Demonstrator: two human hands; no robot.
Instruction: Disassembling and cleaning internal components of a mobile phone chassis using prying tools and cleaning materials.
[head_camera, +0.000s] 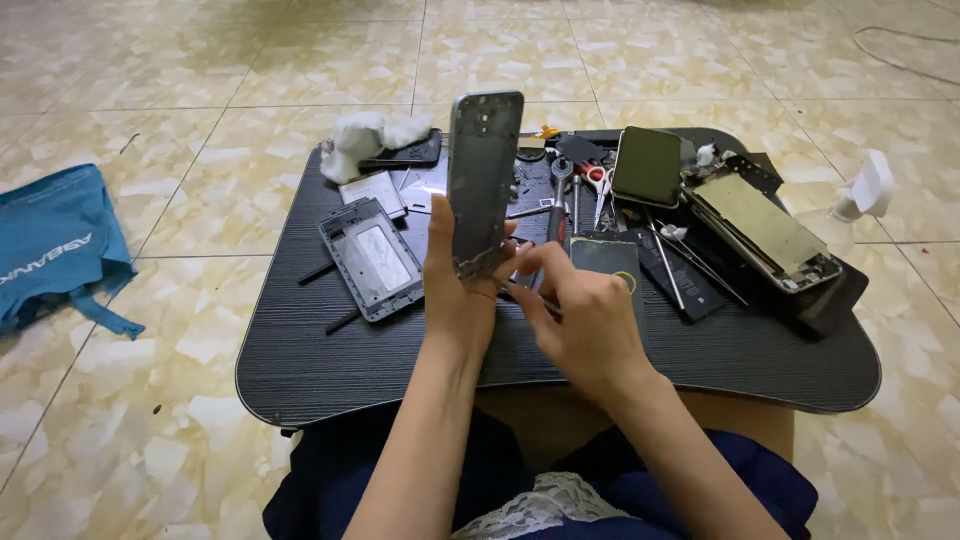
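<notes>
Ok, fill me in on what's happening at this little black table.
A person sits at a low black lap table strewn with phone parts. The left hand holds a grey phone shell upright, while the right hand touches its bottom edge. A phone frame lies flat to the left; an opened phone, scissors and a dark phone lie to the right.

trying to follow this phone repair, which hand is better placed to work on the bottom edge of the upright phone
Probably the right hand: its fingers already sit at the phone bottom edge, while the left hand holds it upright.
</notes>
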